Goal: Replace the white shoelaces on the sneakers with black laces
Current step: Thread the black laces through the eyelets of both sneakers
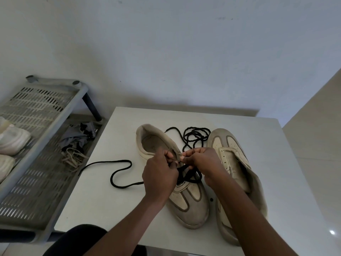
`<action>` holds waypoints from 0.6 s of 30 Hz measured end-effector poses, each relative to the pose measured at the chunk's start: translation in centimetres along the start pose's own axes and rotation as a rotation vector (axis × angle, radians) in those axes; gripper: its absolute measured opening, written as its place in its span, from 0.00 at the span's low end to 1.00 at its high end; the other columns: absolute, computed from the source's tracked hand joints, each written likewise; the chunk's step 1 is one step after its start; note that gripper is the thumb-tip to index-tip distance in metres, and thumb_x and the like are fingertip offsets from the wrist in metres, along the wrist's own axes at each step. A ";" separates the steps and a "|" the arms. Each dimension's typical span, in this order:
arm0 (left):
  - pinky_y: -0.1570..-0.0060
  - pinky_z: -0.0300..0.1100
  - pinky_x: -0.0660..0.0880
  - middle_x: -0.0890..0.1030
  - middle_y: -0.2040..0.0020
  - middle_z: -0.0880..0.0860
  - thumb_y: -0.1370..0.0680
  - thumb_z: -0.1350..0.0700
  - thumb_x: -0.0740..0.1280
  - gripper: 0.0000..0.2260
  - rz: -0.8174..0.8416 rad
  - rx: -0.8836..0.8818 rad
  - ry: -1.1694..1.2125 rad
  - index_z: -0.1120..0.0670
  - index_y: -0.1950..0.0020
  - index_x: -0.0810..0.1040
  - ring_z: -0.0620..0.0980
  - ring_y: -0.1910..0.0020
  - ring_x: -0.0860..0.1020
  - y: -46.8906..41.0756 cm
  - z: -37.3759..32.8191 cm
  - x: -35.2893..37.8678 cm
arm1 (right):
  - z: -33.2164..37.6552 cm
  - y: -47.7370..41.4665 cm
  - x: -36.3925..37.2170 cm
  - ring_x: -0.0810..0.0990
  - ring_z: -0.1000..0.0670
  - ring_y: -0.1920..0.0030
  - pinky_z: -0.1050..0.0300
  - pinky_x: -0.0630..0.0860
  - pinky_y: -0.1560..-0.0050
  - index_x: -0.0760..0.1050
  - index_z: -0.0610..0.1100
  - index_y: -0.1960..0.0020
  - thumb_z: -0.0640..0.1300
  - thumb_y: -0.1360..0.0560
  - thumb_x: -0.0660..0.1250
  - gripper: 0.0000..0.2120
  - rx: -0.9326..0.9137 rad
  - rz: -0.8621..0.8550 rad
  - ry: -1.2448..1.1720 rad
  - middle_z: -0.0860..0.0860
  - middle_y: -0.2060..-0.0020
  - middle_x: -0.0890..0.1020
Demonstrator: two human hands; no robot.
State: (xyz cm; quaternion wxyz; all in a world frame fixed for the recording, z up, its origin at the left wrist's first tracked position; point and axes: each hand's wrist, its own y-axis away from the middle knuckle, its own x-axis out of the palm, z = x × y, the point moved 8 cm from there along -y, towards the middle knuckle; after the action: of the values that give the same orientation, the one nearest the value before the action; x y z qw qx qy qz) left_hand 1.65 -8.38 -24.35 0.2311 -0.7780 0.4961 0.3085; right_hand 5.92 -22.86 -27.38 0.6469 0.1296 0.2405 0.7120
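Working over the half-laced sneaker (190, 206) on the table (103, 200), we pinch the black lace (120, 161) in our left hand (160, 174). Our right hand (201, 161) seems to nip the top eyelet edge, likely steadying it for threading. The other sneaker (228, 150) and spare black lace (195, 135) wait just beside.
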 end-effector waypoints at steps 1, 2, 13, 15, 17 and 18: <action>0.64 0.43 0.74 0.79 0.63 0.44 0.27 0.59 0.69 0.09 -0.011 -0.002 -0.001 0.47 0.57 0.70 0.46 0.62 0.79 0.0 0.0 0.0 | 0.0 0.0 0.0 0.76 0.58 0.72 0.64 0.74 0.68 0.81 0.40 0.59 0.33 0.28 0.71 0.04 -0.006 -0.002 0.014 0.48 0.64 0.84; 0.65 0.43 0.74 0.79 0.63 0.45 0.27 0.59 0.69 0.09 -0.020 -0.002 0.001 0.48 0.57 0.70 0.46 0.62 0.78 0.0 0.1 0.0 | 0.0 0.1 0.0 0.75 0.59 0.73 0.64 0.73 0.68 0.81 0.41 0.59 0.33 0.28 0.71 0.04 -0.011 -0.004 0.028 0.49 0.64 0.84; 0.69 0.40 0.68 0.74 0.68 0.42 0.28 0.60 0.71 0.12 0.035 0.023 0.019 0.48 0.60 0.69 0.45 0.67 0.75 -0.3 0.1 0.4 | 0.2 0.0 0.1 0.79 0.55 0.61 0.59 0.70 0.63 0.82 0.46 0.63 0.37 0.29 0.73 0.06 -0.056 -0.025 0.091 0.50 0.63 0.85; 0.71 0.36 0.64 0.75 0.68 0.43 0.28 0.60 0.70 0.11 0.029 0.023 0.005 0.48 0.59 0.69 0.43 0.68 0.73 -0.2 0.0 0.3 | 0.3 0.0 0.1 0.78 0.57 0.63 0.61 0.69 0.65 0.82 0.45 0.61 0.37 0.28 0.72 0.05 -0.062 0.004 0.122 0.51 0.62 0.85; 0.72 0.34 0.61 0.76 0.67 0.43 0.27 0.60 0.68 0.10 0.020 0.017 -0.014 0.48 0.59 0.69 0.41 0.68 0.73 0.0 0.0 0.1 | 0.4 0.1 0.3 0.77 0.58 0.65 0.64 0.69 0.68 0.83 0.42 0.57 0.37 0.26 0.70 0.03 -0.064 0.051 0.146 0.51 0.60 0.86; 0.73 0.34 0.60 0.77 0.66 0.44 0.27 0.60 0.68 0.09 0.019 0.020 -0.024 0.48 0.59 0.69 0.41 0.68 0.72 0.0 0.0 0.1 | 0.6 0.1 0.4 0.78 0.58 0.64 0.64 0.69 0.68 0.83 0.42 0.56 0.37 0.26 0.69 0.04 -0.074 0.066 0.175 0.51 0.59 0.85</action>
State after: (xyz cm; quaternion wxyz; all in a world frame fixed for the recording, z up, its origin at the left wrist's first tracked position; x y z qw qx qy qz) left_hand 1.70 -8.46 -24.39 0.2416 -0.7672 0.5037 0.3151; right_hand 6.04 -22.41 -26.86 0.6039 0.0508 0.2650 0.7500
